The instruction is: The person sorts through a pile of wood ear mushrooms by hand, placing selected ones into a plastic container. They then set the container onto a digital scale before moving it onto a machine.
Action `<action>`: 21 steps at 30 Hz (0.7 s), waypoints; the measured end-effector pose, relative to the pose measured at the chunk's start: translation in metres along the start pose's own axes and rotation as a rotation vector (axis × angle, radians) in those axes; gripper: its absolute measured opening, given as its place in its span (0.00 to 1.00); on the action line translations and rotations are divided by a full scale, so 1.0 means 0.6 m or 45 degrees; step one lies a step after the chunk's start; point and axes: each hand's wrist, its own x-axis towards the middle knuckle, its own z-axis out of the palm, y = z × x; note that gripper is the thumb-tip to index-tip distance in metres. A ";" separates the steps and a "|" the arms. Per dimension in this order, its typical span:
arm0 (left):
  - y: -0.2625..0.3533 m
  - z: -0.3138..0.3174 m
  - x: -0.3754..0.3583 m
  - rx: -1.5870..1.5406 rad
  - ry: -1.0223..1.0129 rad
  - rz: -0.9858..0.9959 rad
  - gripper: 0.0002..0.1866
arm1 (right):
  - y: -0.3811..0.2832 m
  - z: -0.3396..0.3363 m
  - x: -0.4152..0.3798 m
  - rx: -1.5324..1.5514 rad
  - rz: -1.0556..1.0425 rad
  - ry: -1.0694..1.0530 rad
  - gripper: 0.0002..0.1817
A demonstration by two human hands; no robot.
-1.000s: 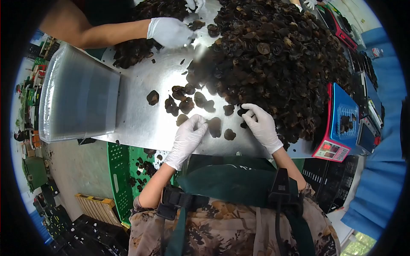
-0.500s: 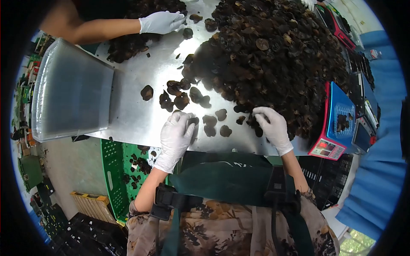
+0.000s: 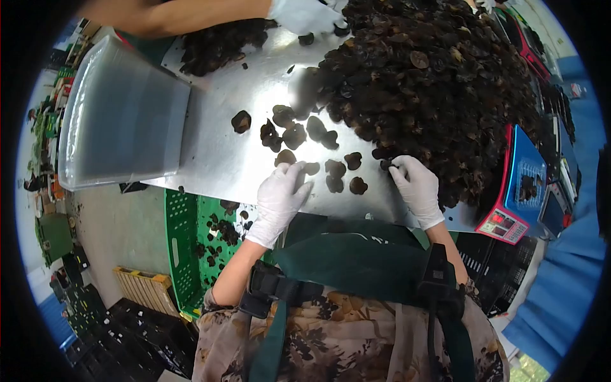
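Note:
A large pile of dark, curled dried pieces [image 3: 433,83] covers the right of a steel table [image 3: 216,159]. Several loose pieces [image 3: 296,135] lie spread in front of it. My left hand [image 3: 280,198], in a white glove, rests flat at the table's near edge with fingers apart; its fingertips touch a loose piece [image 3: 310,169]. My gloved right hand [image 3: 418,186] is at the pile's near edge, fingers curled against a dark piece [image 3: 384,164]. Whether it grips that piece is unclear.
A co-worker's gloved hand [image 3: 305,14] reaches in at the top beside a smaller dark heap [image 3: 216,44]. A raised metal tray [image 3: 121,127] stands left. A green crate [image 3: 184,235] with fallen pieces sits below the table. A scale with a blue tray [image 3: 522,178] stands right.
My left hand drew back from covering a loose piece to the table's near edge. My right hand stayed at the pile's edge. The co-worker's hand moved right toward the big pile.

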 end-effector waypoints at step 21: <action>-0.031 0.007 -0.035 -0.477 0.034 -0.332 0.09 | -0.130 0.148 0.071 -0.420 -0.824 -0.208 0.12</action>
